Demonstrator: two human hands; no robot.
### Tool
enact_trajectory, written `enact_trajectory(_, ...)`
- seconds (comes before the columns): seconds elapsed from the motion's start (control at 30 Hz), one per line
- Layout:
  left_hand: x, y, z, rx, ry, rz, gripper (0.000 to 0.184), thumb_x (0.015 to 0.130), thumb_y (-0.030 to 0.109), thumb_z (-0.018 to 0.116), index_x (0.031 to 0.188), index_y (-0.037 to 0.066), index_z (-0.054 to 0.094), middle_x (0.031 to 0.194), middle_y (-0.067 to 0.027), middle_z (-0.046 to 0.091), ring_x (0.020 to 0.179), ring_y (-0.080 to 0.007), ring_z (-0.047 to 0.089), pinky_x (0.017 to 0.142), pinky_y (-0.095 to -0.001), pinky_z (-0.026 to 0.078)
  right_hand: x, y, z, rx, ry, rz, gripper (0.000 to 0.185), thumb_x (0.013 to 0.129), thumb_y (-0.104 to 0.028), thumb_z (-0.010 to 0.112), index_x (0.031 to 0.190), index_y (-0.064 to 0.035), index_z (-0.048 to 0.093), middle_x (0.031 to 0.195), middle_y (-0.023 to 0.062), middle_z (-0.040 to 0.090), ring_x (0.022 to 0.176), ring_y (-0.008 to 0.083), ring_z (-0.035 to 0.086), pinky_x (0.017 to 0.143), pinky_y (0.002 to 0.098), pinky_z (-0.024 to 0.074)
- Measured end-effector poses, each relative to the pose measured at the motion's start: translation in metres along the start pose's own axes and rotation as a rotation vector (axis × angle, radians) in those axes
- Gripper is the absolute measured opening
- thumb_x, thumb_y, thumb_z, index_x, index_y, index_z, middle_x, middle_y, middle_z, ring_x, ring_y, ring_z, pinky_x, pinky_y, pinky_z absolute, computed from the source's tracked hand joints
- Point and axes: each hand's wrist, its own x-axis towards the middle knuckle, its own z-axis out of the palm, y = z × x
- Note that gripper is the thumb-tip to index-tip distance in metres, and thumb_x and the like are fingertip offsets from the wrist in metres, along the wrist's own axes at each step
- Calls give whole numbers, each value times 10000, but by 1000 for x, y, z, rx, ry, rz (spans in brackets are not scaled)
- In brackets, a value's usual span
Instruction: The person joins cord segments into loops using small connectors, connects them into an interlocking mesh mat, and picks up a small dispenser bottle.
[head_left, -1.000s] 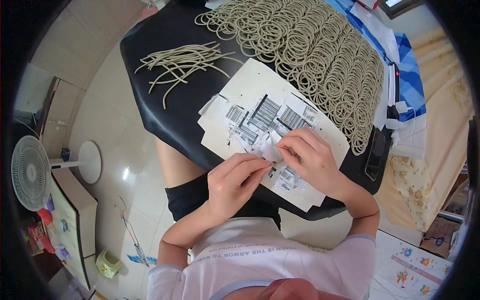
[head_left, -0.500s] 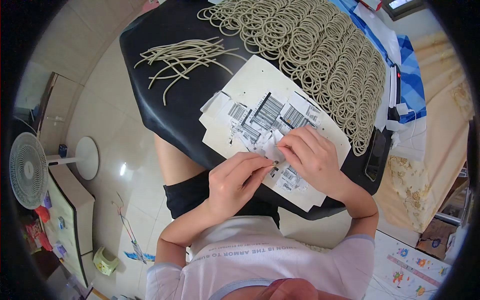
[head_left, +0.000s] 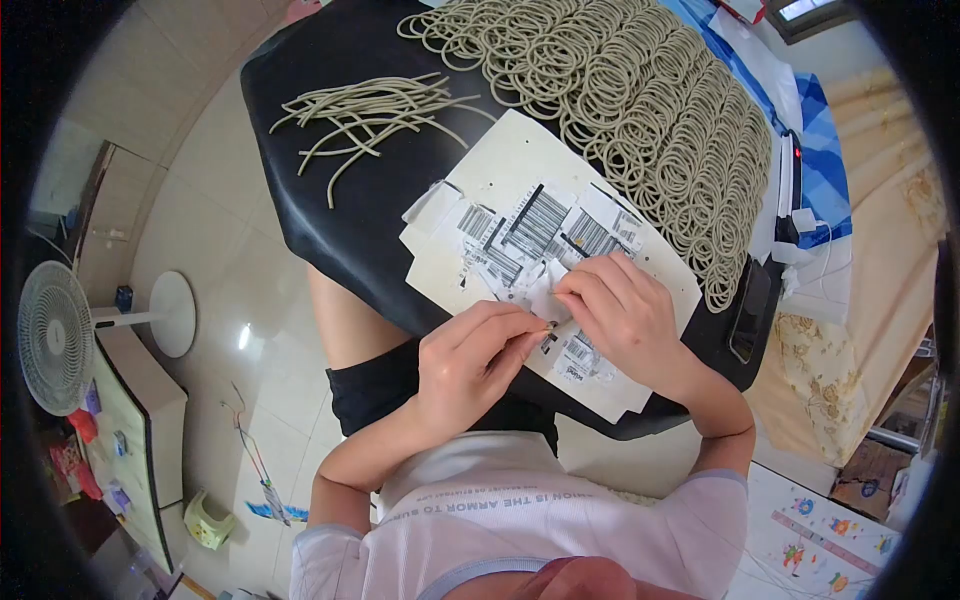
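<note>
My left hand (head_left: 475, 360) is closed in a pinch over the lower edge of a cream board (head_left: 515, 150). A tiny tan tip shows at its fingertips, too small to name. Close beside it, my right hand (head_left: 625, 315) also pinches, its fingertips by a scrap of white paper (head_left: 545, 298); whatever it holds is hidden. The two sets of fingertips are a short gap apart. Torn barcode labels (head_left: 538, 222) cover the middle of the board. Beyond the board lie many tan cord rings (head_left: 640, 120) in overlapping rows. Loose lengths of tan cord (head_left: 370, 108) are heaped at the upper left.
The board rests on a table with a black cover (head_left: 330, 215). A dark phone (head_left: 752, 315) lies at the right edge, near a power strip (head_left: 790, 190) with a white plug. On the left, a white fan (head_left: 60, 338) stands by a cabinet (head_left: 150, 420).
Both hands stay in nearly the same place and keep their pinches. The view shifts only very slightly; the rings, loose cords and board lie as before.
</note>
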Motion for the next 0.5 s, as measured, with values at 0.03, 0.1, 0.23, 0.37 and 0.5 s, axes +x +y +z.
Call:
enact_trajectory(0.03, 0, 0, 0, -1, -4, -2, 175, 762, -34, 745, 916, 18, 679, 856, -88, 662, 632, -181, 620, 520, -265, 496, 0, 0, 0, 0, -5, -1, 146, 763, -68, 698, 860, -66, 589, 814, 36, 534, 735, 201, 538, 601, 308, 469)
enact_trajectory(0.1, 0, 0, -1, -2, -9, -8, 175, 763, -33, 744, 917, 17, 677, 857, -88, 661, 629, -180, 619, 517, -265, 495, 0, 0, -1, 1, -14, -1, 144, 765, -69, 695, 862, -67, 588, 811, 36, 530, 732, 203, 534, 609, 311, 468)
enact_trajectory(0.23, 0, -1, 0, -3, -6, 2, 175, 762, -32, 745, 915, 15, 674, 858, -92, 661, 633, -187, 621, 523, -270, 499, -1, 1, -1, 31, -28, 22, 133, 777, -68, 691, 864, -67, 590, 831, 40, 548, 749, 211, 547, 632, 326, 470)
enact_trajectory(0.37, 1, -1, 0, -7, 0, 1, 173, 760, -33, 745, 910, 13, 671, 856, -96, 661, 637, -194, 624, 527, -275, 502, -1, 2, 0, 85, 1, 40, 124, 789, -73, 689, 867, -67, 593, 857, 43, 565, 770, 214, 558, 643, 330, 467)
enact_trajectory(0.5, 0, -1, 0, -3, -1, -1, 174, 758, -33, 746, 907, 11, 669, 855, -99, 661, 637, -194, 624, 527, -274, 503, -4, 1, 0, 28, -10, 32, 128, 787, -78, 693, 866, -66, 593, 860, 41, 566, 780, 215, 557, 661, 330, 463)
